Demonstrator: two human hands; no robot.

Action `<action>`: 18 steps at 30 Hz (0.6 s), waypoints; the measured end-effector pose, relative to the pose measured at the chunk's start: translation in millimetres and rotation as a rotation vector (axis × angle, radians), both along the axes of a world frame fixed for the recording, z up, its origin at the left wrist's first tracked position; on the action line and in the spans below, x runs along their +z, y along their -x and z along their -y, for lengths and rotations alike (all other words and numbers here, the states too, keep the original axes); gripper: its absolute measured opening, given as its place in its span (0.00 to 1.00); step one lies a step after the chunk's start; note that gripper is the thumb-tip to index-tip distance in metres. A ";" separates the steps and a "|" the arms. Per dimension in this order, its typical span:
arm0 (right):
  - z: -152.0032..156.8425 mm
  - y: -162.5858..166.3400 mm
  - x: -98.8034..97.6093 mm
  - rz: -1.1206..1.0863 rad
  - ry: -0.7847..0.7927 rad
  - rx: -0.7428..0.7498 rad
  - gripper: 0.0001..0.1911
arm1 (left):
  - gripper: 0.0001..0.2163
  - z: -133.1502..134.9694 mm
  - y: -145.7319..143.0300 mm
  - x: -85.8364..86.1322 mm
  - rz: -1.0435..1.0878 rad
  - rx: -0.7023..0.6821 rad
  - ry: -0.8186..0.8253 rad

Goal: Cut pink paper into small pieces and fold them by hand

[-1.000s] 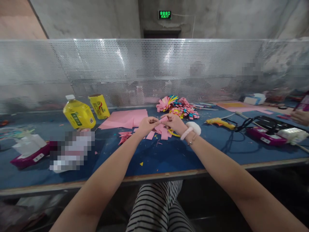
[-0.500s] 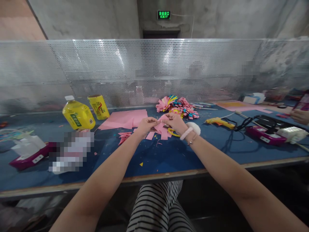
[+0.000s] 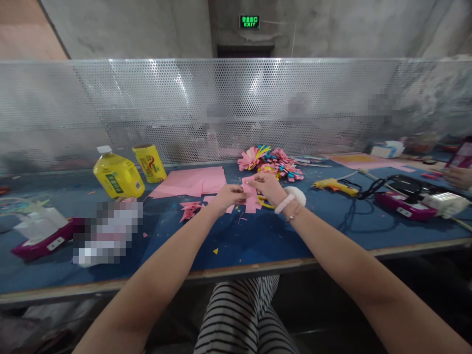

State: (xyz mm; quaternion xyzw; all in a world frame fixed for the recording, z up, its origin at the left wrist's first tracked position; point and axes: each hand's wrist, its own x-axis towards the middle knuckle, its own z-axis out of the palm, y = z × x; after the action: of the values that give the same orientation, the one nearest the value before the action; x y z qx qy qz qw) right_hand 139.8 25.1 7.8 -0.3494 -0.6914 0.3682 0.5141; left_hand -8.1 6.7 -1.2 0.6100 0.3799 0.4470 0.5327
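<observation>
My left hand and my right hand meet over the middle of the blue table, both pinching a small pink paper piece. More cut pink paper pieces lie flat under the hands. Yellow-handled scissors peek out just below my right hand. A fluffy white band sits on my right wrist. A folded pink fan-like piece lies to the left of my left hand.
Pink paper sheets and a heap of colourful paper flowers lie behind the hands. A yellow bottle and yellow can stand at left, a yellow glue gun with cables at right. Another person's hand is at far right.
My left hand has slid a little lower and rightward toward the table, and the pink piece between the hands now hangs more upright under my right fingers.
</observation>
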 end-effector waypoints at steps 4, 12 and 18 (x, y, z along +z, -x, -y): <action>-1.4 -1.3 -0.2 0.045 -0.041 -0.053 0.12 | 0.12 -0.6 -2.3 0.8 0.046 0.076 -0.076; -4.9 -0.6 -5.4 0.053 -0.041 0.019 0.18 | 0.12 -5.4 2.2 4.1 0.147 0.205 -0.130; -5.2 -1.4 -6.3 0.062 -0.031 0.026 0.19 | 0.11 -3.5 1.6 4.5 0.151 0.197 -0.140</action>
State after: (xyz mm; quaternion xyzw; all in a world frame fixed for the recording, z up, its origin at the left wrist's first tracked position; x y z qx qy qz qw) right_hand 141.3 30.3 1.5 -0.3437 -0.7171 0.3532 0.4929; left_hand -9.8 10.2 3.4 0.5700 0.3649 0.5672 0.4694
